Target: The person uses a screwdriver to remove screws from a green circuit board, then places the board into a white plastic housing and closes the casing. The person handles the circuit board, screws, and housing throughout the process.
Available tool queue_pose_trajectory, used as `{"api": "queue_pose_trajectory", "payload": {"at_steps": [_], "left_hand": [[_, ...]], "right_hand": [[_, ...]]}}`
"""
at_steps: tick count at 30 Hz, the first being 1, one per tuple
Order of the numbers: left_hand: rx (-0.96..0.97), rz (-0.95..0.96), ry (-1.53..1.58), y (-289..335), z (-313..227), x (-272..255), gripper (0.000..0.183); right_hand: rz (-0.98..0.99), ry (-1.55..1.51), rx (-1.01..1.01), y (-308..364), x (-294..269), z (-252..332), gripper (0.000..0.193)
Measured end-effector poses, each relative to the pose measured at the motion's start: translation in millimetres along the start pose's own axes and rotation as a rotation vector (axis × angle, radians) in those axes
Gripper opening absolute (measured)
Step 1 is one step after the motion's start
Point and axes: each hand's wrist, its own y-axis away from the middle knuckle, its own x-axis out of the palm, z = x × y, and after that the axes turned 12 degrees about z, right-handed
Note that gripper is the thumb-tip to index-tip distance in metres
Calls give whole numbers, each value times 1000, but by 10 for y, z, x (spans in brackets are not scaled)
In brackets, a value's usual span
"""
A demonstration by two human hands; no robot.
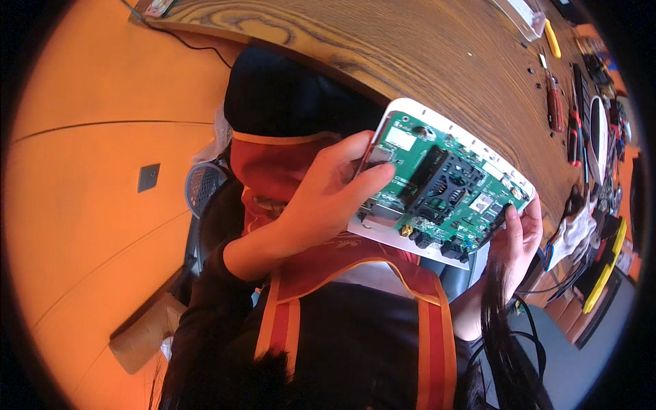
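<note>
I hold an opened white device shell (417, 109) with a green circuit board (444, 184) bedded in it, tilted up in front of my chest. My left hand (328, 195) grips its left edge, thumb lying across the board's near-left corner. My right hand (519, 229) clasps the lower right corner, fingertips on the board's edge. A black finned part sits in the board's middle, and several black and yellow sockets line its near edge.
A wooden table (383, 48) lies behind the device. Screwdrivers (555, 102), a yellow tool (552, 37) and small screws lie at its right end. A black chair (273, 96) and a grey wire basket (203, 184) stand on the orange floor (96, 171).
</note>
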Motion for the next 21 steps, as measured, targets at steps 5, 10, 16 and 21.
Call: {"api": "queue_pose_trajectory", "payload": {"at_steps": [5,10,16,21], "left_hand": [[-49,0,-45,-12,-31,-51,24],[-18,-63,-75,-24,-24,-44,18],[-74,-146,-67,46,-106,-84,18],[41,-328,321,-7,-119,-150,19]], "right_hand": [[18,-21,11,18,-3,-18,38],[45,44,-3,-7,26,-4,39],[-25,45,-78,-13,127,18,44],[56,-72,-59,-27,208,145,68]]}}
